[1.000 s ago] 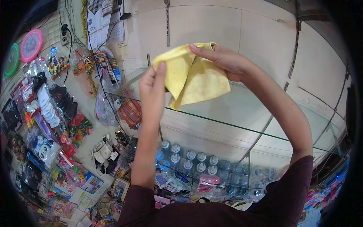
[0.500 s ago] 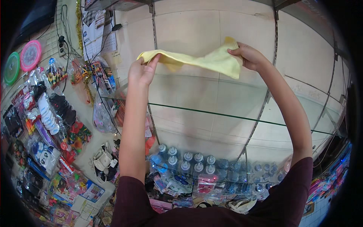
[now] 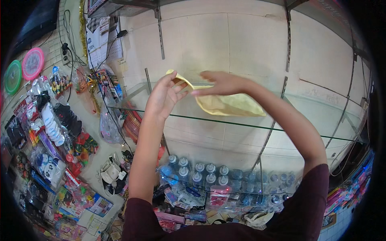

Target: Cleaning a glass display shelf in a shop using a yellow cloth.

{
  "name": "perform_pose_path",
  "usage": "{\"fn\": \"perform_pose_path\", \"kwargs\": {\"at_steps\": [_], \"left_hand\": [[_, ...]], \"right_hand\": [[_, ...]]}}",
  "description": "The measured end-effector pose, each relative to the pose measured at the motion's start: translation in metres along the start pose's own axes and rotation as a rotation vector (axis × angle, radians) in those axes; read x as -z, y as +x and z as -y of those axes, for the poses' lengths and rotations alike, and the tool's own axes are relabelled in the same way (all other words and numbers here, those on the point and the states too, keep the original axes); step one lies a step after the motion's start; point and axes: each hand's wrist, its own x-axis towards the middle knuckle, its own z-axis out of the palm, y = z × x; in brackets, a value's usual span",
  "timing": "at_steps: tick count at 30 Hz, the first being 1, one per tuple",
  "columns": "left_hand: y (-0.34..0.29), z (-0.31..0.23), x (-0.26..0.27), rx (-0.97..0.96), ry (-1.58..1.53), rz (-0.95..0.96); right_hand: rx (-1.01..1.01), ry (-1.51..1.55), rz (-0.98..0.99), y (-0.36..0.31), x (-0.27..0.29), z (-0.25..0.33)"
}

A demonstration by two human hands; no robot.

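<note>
Cloth (image 3: 229,105), yellow and limp, lies spread on the glass shelf (image 3: 305,132), one corner lifted. Left hand (image 3: 165,96) pinches that corner between thumb and fingertips. Right hand (image 3: 223,83) rests flat on the fabric, fingers straight and together. It looks light, soft and floppy, likely to slide on glass; a corner or edge seems the best grip.
</note>
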Motion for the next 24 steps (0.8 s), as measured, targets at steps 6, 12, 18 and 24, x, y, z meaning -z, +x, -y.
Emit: {"fn": "perform_pose_path", "kwargs": {"at_steps": [6,12,18,24], "left_hand": [[-0.001,-0.019,0.012,-0.010,0.368,-0.012],[-0.038,-0.016,0.044,-0.268,0.650,-0.147],[-0.040,-0.014,0.042,-0.175,0.704,-0.030],[-0.019,0.028,0.015,-0.207,0.848,0.055]], "right_hand": [[0.001,0.179,0.062,0.066,-0.057,0.022],[-0.226,0.771,0.115,0.066,-0.023,-0.006],[-0.552,0.772,-0.092,0.037,0.021,-0.008],[-0.309,1.193,-0.278,-0.003,0.057,0.014]]}}
